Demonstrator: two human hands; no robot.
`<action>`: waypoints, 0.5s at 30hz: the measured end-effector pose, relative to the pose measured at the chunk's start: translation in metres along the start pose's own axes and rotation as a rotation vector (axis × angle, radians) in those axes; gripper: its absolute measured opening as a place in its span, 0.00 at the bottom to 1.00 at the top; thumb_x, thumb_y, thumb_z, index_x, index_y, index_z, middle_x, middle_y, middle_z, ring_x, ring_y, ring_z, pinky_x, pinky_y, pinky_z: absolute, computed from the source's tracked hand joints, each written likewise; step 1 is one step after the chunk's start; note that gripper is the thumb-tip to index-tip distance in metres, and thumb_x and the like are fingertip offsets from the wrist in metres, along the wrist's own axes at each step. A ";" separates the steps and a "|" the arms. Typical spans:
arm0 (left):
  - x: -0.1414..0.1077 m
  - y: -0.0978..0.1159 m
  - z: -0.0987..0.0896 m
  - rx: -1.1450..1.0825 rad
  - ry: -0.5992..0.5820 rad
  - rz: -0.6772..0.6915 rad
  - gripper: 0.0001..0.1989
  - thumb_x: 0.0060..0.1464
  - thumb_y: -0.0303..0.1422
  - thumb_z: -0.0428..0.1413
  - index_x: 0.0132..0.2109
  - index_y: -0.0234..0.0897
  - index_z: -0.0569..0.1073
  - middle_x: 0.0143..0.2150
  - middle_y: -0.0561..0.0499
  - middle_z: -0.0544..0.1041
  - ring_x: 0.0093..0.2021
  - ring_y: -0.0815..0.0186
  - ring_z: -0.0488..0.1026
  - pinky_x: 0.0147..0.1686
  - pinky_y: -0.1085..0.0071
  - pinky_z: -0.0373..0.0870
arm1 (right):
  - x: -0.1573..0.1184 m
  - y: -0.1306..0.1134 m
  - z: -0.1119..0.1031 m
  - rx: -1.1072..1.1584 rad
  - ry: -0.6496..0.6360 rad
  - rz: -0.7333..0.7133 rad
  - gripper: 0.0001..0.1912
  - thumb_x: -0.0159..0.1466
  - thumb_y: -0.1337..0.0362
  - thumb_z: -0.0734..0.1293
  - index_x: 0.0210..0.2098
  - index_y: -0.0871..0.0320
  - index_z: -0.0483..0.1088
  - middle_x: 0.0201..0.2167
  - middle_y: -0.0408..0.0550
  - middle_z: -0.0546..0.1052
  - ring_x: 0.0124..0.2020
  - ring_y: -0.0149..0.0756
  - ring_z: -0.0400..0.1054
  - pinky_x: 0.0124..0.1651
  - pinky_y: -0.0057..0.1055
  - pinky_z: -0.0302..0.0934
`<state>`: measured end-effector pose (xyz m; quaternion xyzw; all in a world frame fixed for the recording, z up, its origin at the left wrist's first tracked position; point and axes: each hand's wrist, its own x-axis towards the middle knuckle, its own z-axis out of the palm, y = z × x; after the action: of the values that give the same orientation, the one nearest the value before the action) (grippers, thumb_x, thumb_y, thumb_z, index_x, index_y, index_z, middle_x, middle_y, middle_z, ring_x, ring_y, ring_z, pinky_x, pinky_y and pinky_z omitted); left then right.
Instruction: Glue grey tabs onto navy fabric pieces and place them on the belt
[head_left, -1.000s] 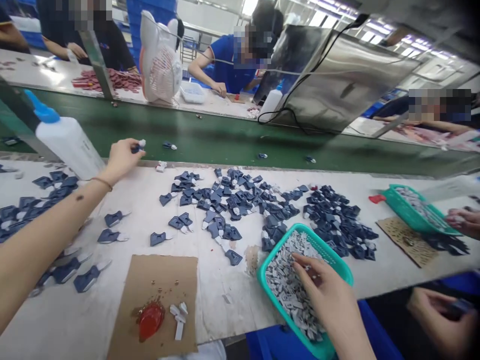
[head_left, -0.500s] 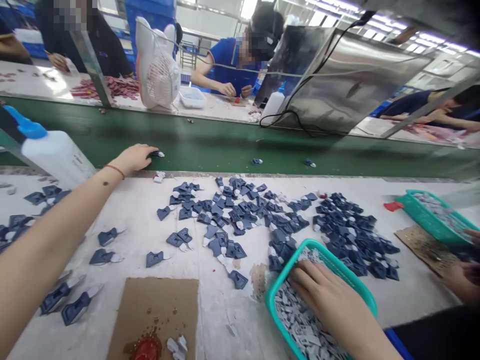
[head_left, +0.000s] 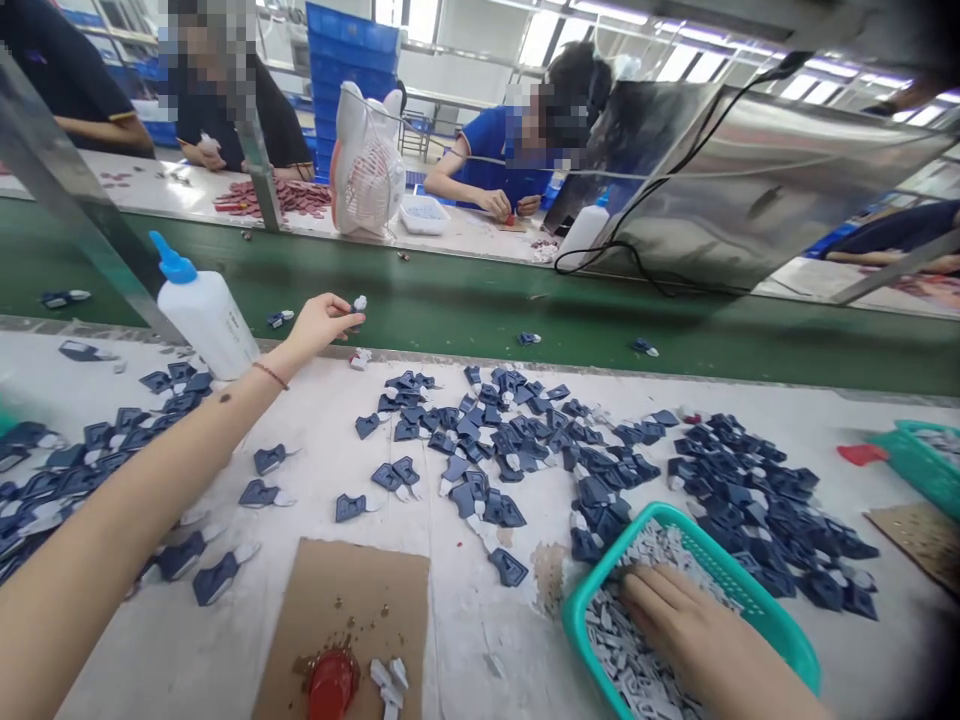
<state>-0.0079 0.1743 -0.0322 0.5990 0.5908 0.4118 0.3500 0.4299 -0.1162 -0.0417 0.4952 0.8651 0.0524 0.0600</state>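
Over the near edge of the green belt, my left hand [head_left: 324, 322] pinches a small dark blue plastic piece with a white tip [head_left: 359, 303]. My right hand [head_left: 679, 610] reaches into a teal basket [head_left: 780, 625] of small grey plastic pieces [head_left: 619, 645]. Its fingers are curled together, and the fingertips are hidden among the pieces. Between my hands lies a loose heap of dark blue pieces [head_left: 480, 415] with white tips. Below it, a cardboard sheet [head_left: 307, 590] bears a red cap-like object [head_left: 332, 685] and a few light grey pieces [head_left: 390, 685].
A white bottle with a blue nozzle [head_left: 206, 320] stands beside my left forearm. The green belt [head_left: 450, 320] runs across behind the table, carrying several blue pieces. Another heap [head_left: 757, 500] lies right of the basket. Beyond the belt a person in blue [head_left: 487, 150] works near a metal sheet [head_left: 787, 180].
My left hand has lifted slightly off the belt, bringing the blue piece up with its white tip raised. My right hand stays in the basket, fingers more drawn together. The view has swung left.
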 end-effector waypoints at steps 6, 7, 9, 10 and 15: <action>-0.095 0.028 -0.012 -0.425 -0.109 -0.118 0.16 0.46 0.39 0.65 0.31 0.35 0.67 0.37 0.46 0.80 0.32 0.67 0.77 0.32 0.72 0.73 | 0.011 0.001 -0.005 0.274 -0.105 0.196 0.15 0.66 0.62 0.57 0.35 0.55 0.75 0.35 0.54 0.79 0.37 0.48 0.75 0.38 0.42 0.71; -0.114 0.031 -0.017 -0.465 -0.126 -0.135 0.16 0.44 0.39 0.66 0.31 0.35 0.67 0.36 0.47 0.80 0.31 0.67 0.77 0.32 0.72 0.73 | 0.013 0.002 -0.006 0.303 -0.109 0.209 0.15 0.66 0.61 0.58 0.37 0.55 0.76 0.36 0.55 0.79 0.39 0.49 0.75 0.40 0.43 0.71; -0.150 0.035 -0.028 -0.539 -0.169 -0.188 0.17 0.42 0.38 0.68 0.31 0.36 0.68 0.35 0.48 0.80 0.30 0.68 0.76 0.32 0.72 0.74 | 0.015 0.005 -0.007 0.342 -0.119 0.219 0.15 0.64 0.59 0.60 0.37 0.56 0.77 0.37 0.56 0.80 0.40 0.52 0.75 0.42 0.45 0.71; -0.168 0.036 -0.034 -0.574 -0.191 -0.219 0.17 0.42 0.37 0.68 0.32 0.36 0.68 0.35 0.49 0.80 0.30 0.68 0.76 0.32 0.72 0.74 | 0.016 0.006 -0.008 0.353 -0.124 0.219 0.15 0.63 0.59 0.60 0.37 0.56 0.77 0.37 0.56 0.80 0.41 0.53 0.75 0.42 0.46 0.71; -0.246 0.030 -0.054 -0.681 -0.142 -0.335 0.16 0.41 0.34 0.69 0.32 0.37 0.70 0.36 0.49 0.80 0.32 0.67 0.76 0.31 0.73 0.74 | 0.020 0.012 -0.022 0.365 -0.038 0.262 0.11 0.63 0.58 0.62 0.35 0.52 0.77 0.37 0.56 0.81 0.38 0.51 0.77 0.35 0.41 0.72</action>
<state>-0.0350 -0.0759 -0.0017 0.3707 0.4840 0.4792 0.6314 0.4270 -0.0937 -0.0196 0.6070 0.7872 -0.1070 -0.0215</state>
